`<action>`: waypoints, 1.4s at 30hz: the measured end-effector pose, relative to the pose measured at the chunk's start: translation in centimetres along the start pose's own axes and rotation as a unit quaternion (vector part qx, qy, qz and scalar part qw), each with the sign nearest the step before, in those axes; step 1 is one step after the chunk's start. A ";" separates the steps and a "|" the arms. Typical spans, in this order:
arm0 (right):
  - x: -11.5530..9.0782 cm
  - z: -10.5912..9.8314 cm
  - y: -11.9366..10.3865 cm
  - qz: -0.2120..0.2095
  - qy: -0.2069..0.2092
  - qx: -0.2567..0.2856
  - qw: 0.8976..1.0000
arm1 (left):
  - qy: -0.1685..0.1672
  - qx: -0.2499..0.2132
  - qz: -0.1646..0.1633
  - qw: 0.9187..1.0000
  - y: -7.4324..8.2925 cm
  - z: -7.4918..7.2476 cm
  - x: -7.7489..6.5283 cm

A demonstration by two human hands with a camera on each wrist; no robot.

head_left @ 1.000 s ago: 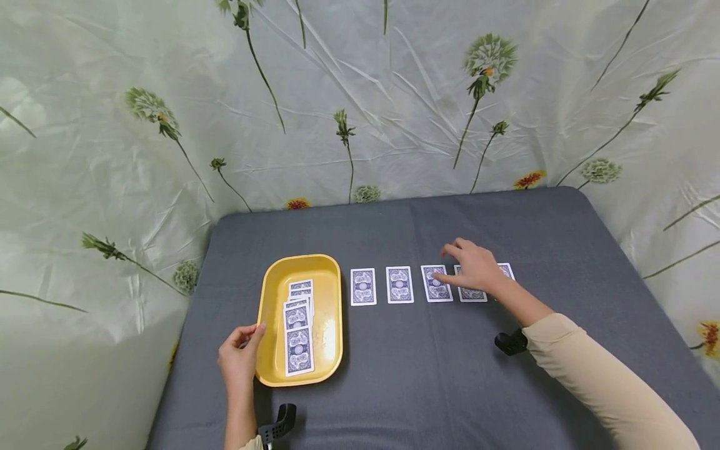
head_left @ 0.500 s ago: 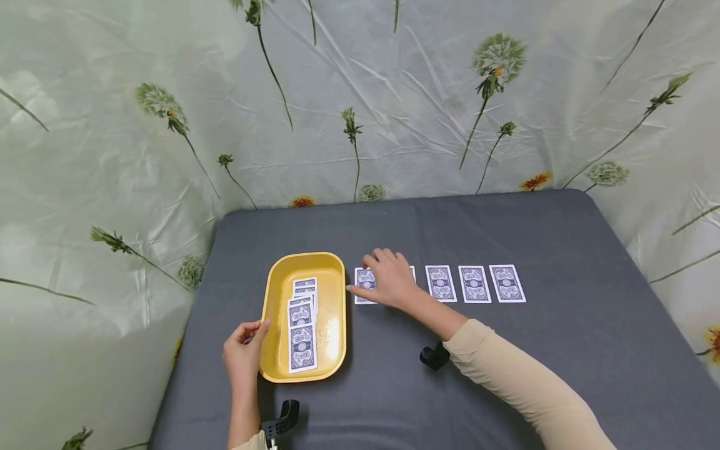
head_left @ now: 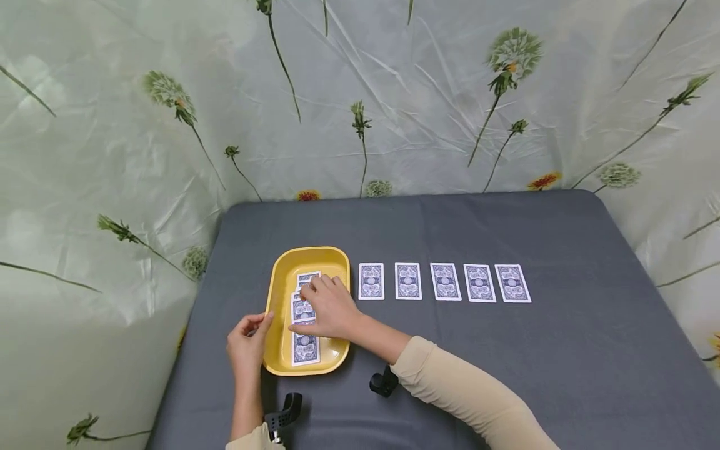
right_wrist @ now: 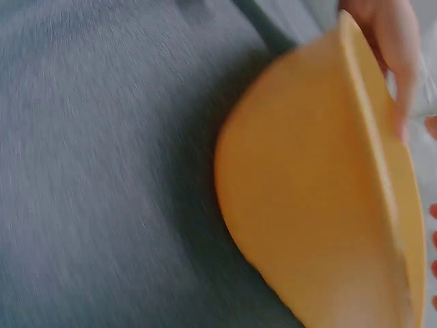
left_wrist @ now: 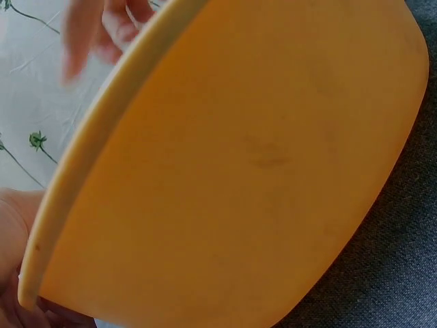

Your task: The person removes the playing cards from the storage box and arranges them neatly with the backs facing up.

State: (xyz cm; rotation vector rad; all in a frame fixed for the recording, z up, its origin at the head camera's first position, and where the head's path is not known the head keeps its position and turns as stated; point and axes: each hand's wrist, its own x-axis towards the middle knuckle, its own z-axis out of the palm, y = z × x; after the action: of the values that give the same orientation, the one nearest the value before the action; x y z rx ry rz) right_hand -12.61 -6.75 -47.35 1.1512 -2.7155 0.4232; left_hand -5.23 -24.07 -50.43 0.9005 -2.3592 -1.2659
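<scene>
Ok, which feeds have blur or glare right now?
Right wrist: gray cloth streaked by blur, dark shadow beside the yellow tray; left wrist: right hand blurred at the top, cloth weave crisp; head: row of cards fairly sharp, pale sheen on the flowered backdrop.

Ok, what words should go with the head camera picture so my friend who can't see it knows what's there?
A person's right hand is over overlapping cards in a yellow tray, while the left hand holds the tray's left edge. To the tray's right, five blue-and-white cards lie in a spaced row on a grey tablecloth.
</scene>
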 end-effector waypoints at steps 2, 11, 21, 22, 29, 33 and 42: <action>0.0 0.7 -0.7 0.000 -0.040 -0.001 0.999 | 0.003 -0.003 0.001 1.000 0.0 0.0 0.0; -0.1 2.5 -1.7 0.003 -0.187 -0.047 0.981 | 0.003 -0.007 -0.004 1.000 0.0 0.2 0.3; -0.3 3.3 -2.1 -0.020 -0.201 -0.047 0.978 | 0.006 -0.014 -0.003 1.000 0.0 0.3 0.3; -0.3 3.4 -2.1 -0.020 -0.203 -0.044 0.978 | 0.006 -0.015 -0.003 1.000 0.0 0.3 0.3; -0.4 3.2 -2.0 -0.015 -0.226 0.001 0.974 | 0.005 -0.010 -0.012 1.000 -0.1 0.4 0.3; -0.3 3.0 -1.9 -0.015 -0.231 0.026 0.973 | 0.003 -0.010 -0.016 1.000 -0.1 0.5 0.3; -0.1 2.9 -2.0 -0.051 -0.221 0.048 0.973 | 0.005 -0.015 -0.008 1.000 0.1 0.3 0.2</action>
State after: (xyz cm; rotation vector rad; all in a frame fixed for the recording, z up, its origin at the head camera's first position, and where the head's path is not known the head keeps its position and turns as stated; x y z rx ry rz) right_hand -11.24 -8.96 -49.74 1.5674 -3.0108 0.3169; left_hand -5.56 -23.98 -50.53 0.9167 -2.3236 -1.2948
